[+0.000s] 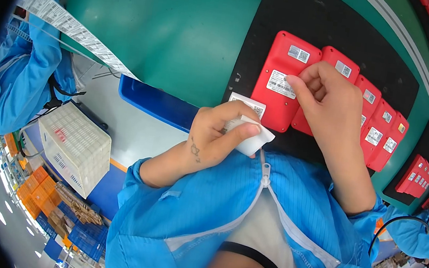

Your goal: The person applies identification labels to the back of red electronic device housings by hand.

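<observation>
Five red casings (pixel 291 65): side by side in a slanted row on the black mat (pixel 296 9), in front of the person; partly covered by the right hand and forearm.
Casing look: glossy, flat-faced, elongated, rounded corners, small round holes near the edges; seemingly moulded plastic.
Silver sticker (pixel 299 53): near the far end of the leftmost casing; square code printed on it.
White label (pixel 282 85): mid-face, same casing; rows of small dark print plus barcode. Fine text too small to read dependably.
Right grip: right hand (pixel 332 103) over the casings, thumb and forefinger tips together at the label's edge, other fingers curled; cannot tell whether anything is pinched.
Left grip: left hand (pixel 220 135) closed, thumb pressing a white paper strip (pixel 257 139) against the fingers.
Strip: thin, folded, blank side showing; printed portion with square code beyond the fingers.
Surface (pixel 175 20): smooth, green, beneath the mat.
</observation>
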`<state>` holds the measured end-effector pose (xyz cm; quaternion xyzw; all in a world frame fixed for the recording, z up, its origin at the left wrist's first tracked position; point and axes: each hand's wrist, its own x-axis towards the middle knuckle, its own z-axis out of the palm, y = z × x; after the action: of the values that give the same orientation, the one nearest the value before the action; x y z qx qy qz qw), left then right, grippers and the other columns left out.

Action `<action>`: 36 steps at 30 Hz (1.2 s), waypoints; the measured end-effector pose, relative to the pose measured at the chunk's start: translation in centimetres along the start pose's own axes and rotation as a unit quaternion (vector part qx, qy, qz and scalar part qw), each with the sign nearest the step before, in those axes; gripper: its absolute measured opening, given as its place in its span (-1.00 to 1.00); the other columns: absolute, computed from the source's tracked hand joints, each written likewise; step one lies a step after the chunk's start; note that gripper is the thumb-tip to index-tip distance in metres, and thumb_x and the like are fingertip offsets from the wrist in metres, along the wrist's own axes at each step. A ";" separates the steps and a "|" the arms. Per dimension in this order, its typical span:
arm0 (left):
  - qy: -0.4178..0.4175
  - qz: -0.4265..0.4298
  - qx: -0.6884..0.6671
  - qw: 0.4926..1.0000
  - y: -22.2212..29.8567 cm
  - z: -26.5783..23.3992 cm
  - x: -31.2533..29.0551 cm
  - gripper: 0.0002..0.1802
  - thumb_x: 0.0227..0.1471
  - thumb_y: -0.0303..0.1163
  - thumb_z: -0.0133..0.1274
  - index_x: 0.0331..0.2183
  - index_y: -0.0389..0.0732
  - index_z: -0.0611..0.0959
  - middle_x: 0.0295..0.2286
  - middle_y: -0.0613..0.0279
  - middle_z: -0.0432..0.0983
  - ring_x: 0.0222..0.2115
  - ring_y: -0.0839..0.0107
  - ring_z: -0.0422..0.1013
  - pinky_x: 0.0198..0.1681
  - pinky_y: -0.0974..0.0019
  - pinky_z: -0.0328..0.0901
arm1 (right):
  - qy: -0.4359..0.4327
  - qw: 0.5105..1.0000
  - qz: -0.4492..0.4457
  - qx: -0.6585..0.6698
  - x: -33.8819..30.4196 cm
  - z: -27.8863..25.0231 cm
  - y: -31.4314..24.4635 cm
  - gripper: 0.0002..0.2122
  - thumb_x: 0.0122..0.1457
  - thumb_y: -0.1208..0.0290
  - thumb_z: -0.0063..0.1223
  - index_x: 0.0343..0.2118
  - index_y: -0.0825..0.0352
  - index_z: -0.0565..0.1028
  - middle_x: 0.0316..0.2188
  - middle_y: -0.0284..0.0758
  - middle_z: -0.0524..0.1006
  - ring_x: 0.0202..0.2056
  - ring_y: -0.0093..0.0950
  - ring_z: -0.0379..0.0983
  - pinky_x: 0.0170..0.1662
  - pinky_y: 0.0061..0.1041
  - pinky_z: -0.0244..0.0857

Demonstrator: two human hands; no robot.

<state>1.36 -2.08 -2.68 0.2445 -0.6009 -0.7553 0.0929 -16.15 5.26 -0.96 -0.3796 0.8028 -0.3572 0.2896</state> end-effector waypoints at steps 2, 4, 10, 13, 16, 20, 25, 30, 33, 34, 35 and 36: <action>0.030 0.008 0.016 0.999 -0.1 0.4 -0.2 -0.82 -0.08 -0.33 -0.01 -0.43 -0.24 0.50 -0.52 0.11 0.47 -0.54 0.47 0.43 -0.51 0.51 0.29 | 0.008 0.976 -0.034 -0.215 0.0 -0.4 -0.5 -0.82 -0.14 0.41 0.15 -0.52 0.35 0.39 -0.73 -0.37 0.40 -0.66 -0.68 0.35 -0.64 -0.72 0.18; 0.054 0.021 0.030 0.998 0.0 0.9 0.0 -0.84 -0.10 -0.35 0.01 -0.46 -0.25 0.53 -0.54 0.12 0.48 -0.54 0.47 0.43 -0.51 0.52 0.29 | -0.053 0.997 -0.040 -0.031 -0.9 -0.6 0.0 -0.80 -0.15 0.42 0.16 -0.49 0.34 0.38 -0.72 -0.40 0.38 -0.66 -0.72 0.32 -0.64 -0.74 0.15; 0.078 0.072 0.078 0.991 0.5 2.1 0.2 -0.85 -0.12 -0.38 0.04 -0.50 -0.28 0.55 -0.60 0.18 0.48 -0.58 0.54 0.41 -0.56 0.55 0.26 | -0.142 0.908 -0.034 0.393 -4.4 0.4 1.1 -0.82 -0.12 0.56 0.12 -0.43 0.40 0.38 -0.52 -0.39 0.39 -0.56 -0.74 0.32 -0.52 -0.84 0.19; 0.075 0.065 0.104 0.990 0.5 2.2 0.3 -0.85 -0.11 -0.38 0.03 -0.49 -0.28 0.55 -0.60 0.18 0.48 -0.59 0.54 0.41 -0.57 0.56 0.25 | -0.106 0.899 -0.049 0.422 -4.8 0.2 1.6 -0.82 -0.12 0.59 0.10 -0.41 0.41 0.38 -0.52 -0.37 0.40 -0.54 -0.71 0.36 -0.51 -0.81 0.22; 0.069 0.072 0.112 0.989 0.5 2.7 0.4 -0.84 -0.09 -0.38 0.00 -0.48 -0.29 0.54 -0.62 0.19 0.48 -0.59 0.53 0.42 -0.57 0.55 0.27 | -0.111 0.891 -0.011 0.440 -5.3 -0.2 2.0 -0.82 -0.12 0.61 0.09 -0.40 0.41 0.38 -0.51 -0.35 0.41 -0.52 -0.69 0.37 -0.49 -0.81 0.24; 0.064 0.066 0.061 0.994 0.4 3.7 0.7 -0.83 -0.05 -0.39 -0.05 -0.41 -0.28 0.52 -0.57 0.17 0.48 -0.54 0.49 0.43 -0.51 0.53 0.29 | -0.097 0.895 -0.014 0.435 -5.3 -0.5 2.4 -0.81 -0.12 0.62 0.09 -0.39 0.41 0.39 -0.49 -0.33 0.42 -0.51 -0.67 0.38 -0.44 -0.79 0.27; 0.079 0.088 0.079 0.990 0.4 4.5 1.1 -0.82 -0.03 -0.39 -0.08 -0.37 -0.28 0.50 -0.52 0.16 0.48 -0.49 0.47 0.43 -0.46 0.52 0.30 | -0.066 0.916 -0.038 0.394 -5.3 -0.7 3.0 -0.82 -0.11 0.59 0.09 -0.40 0.40 0.39 -0.50 -0.32 0.43 -0.50 -0.66 0.38 -0.44 -0.77 0.27; 0.054 0.046 0.098 0.993 0.2 4.3 0.9 -0.80 -0.03 -0.36 -0.08 -0.39 -0.29 0.51 -0.55 0.14 0.48 -0.56 0.47 0.43 -0.51 0.52 0.30 | -0.076 0.913 -0.046 0.398 -5.6 -0.8 3.1 -0.85 -0.10 0.59 0.08 -0.42 0.41 0.40 -0.50 -0.31 0.43 -0.52 -0.66 0.39 -0.47 -0.78 0.27; 0.048 0.059 0.127 0.989 0.0 4.2 0.9 -0.80 -0.04 -0.36 -0.06 -0.42 -0.31 0.51 -0.57 0.13 0.48 -0.58 0.46 0.43 -0.54 0.53 0.31 | -0.036 0.906 -0.043 0.419 -5.8 -0.9 2.7 -0.91 -0.10 0.64 0.04 -0.48 0.45 0.40 -0.52 -0.26 0.42 -0.57 -0.62 0.38 -0.54 -0.78 0.27; 0.047 0.060 0.127 0.989 0.0 4.2 0.9 -0.80 -0.04 -0.36 -0.06 -0.42 -0.31 0.51 -0.57 0.13 0.48 -0.58 0.46 0.43 -0.54 0.53 0.31 | -0.036 0.907 -0.043 0.418 -5.8 -0.9 2.7 -0.91 -0.10 0.64 0.04 -0.48 0.45 0.40 -0.52 -0.26 0.42 -0.57 -0.62 0.38 -0.54 -0.78 0.27; 0.022 0.031 0.059 0.998 0.0 4.2 1.0 -0.80 -0.05 -0.36 -0.06 -0.41 -0.31 0.50 -0.56 0.14 0.47 -0.57 0.46 0.43 -0.55 0.52 0.31 | -0.026 0.909 -0.047 0.413 -5.8 -0.9 2.8 -0.92 -0.10 0.64 0.03 -0.48 0.46 0.40 -0.51 -0.26 0.42 -0.57 -0.61 0.38 -0.55 -0.77 0.28; -0.003 0.001 -0.010 1.000 0.0 4.3 1.0 -0.79 -0.05 -0.36 -0.05 -0.40 -0.32 0.50 -0.56 0.14 0.47 -0.57 0.46 0.44 -0.56 0.52 0.32 | -0.016 0.912 -0.050 0.407 -5.9 -1.0 2.9 -0.92 -0.10 0.65 0.03 -0.49 0.46 0.41 -0.51 -0.25 0.42 -0.58 -0.60 0.39 -0.55 -0.77 0.28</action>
<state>-1.58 1.16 -2.26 0.2402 -0.5943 -0.7617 0.0942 -14.83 11.68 -1.53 -0.2743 0.5629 -0.6608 0.4138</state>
